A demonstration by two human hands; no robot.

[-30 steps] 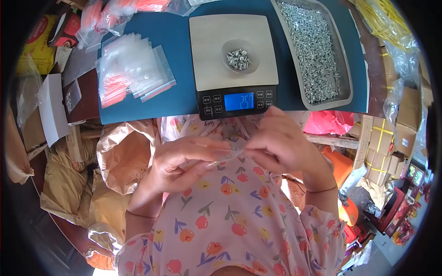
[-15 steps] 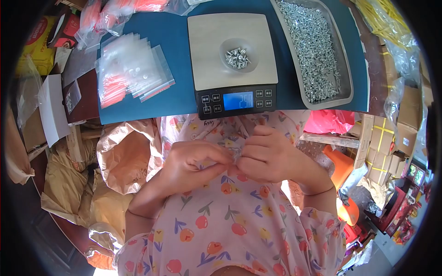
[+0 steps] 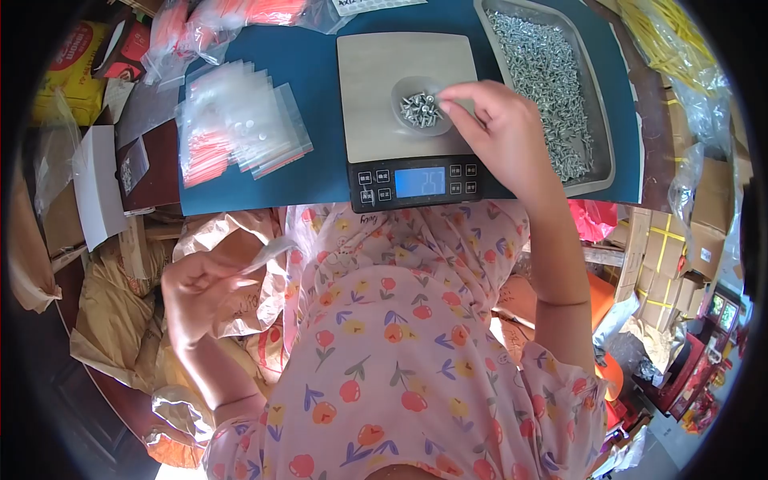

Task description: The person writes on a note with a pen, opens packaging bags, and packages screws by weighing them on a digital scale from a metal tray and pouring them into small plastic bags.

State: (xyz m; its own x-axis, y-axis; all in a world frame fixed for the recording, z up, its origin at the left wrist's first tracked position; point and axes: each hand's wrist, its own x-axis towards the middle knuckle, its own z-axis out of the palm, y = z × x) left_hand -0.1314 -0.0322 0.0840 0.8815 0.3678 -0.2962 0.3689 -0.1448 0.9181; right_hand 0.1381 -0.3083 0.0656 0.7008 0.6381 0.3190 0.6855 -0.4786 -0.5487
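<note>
A digital scale point(image 3: 376, 120) with a lit display stands on the blue table mat. On its metal plate is a small translucent bowl point(image 3: 406, 130) with a little heap of screws point(image 3: 421, 110) in it. My right hand point(image 3: 500, 132) reaches over the scale, thumb and forefinger pinching the bowl's right rim. Low on the left, beside my lap, my left hand point(image 3: 200, 284) holds a small clear plastic bag point(image 3: 274, 253) between its fingers. What is inside the bag cannot be made out.
A metal tray point(image 3: 604, 152) full of screws lies right of the scale. To the left is a pile of clear zip bags point(image 3: 248, 120) with red edges. Larger bags of red-edged pieces point(image 3: 264, 10) lie at the back. An open paper sack point(image 3: 240, 232) stands below the table's left side.
My hands were together over my lap. My right hand has moved up to the bowl on the scale, while my left hand has gone left with the small plastic bag.
</note>
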